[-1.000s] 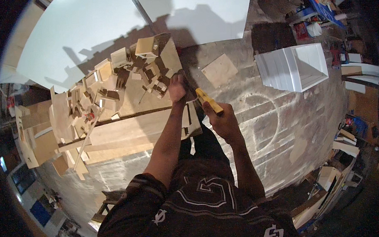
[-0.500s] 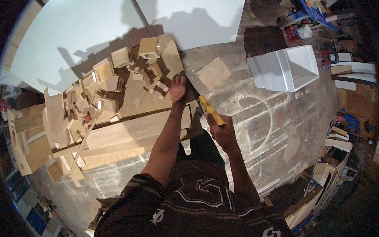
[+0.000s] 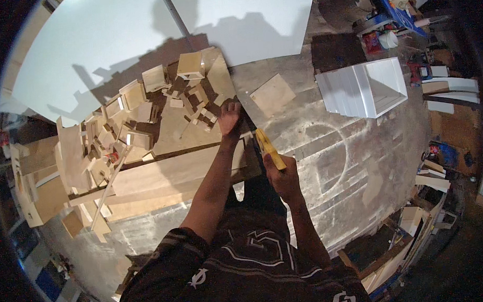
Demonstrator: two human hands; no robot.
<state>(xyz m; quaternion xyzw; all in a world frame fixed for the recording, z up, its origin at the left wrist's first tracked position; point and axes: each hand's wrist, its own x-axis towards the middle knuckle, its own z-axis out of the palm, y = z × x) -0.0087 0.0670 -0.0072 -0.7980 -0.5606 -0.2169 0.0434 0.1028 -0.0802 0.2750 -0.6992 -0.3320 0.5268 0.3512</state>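
Note:
My right hand (image 3: 283,177) is wrapped round the yellow handle (image 3: 270,149) of a handsaw. The saw's dark blade (image 3: 249,123) points away from me along the right end of the wooden workbench (image 3: 169,133); whether its teeth are in wood I cannot make out. My left hand (image 3: 230,118) presses down near that end, just left of the blade, with its fingers apart. Whatever lies beneath its palm is hidden. Small wooden blocks (image 3: 200,118) lie left of the left hand.
Wooden boxes and offcuts (image 3: 135,93) crowd the bench's left and far parts. Large white panels (image 3: 109,33) stand beyond it. A flat wood piece (image 3: 272,94) and a white open cabinet (image 3: 360,88) are on the floor to the right. Scrap boards (image 3: 399,246) pile at lower right.
My right hand has drawn the saw slightly back toward me. The left hand stays at the bench end, its fingers a little more spread.

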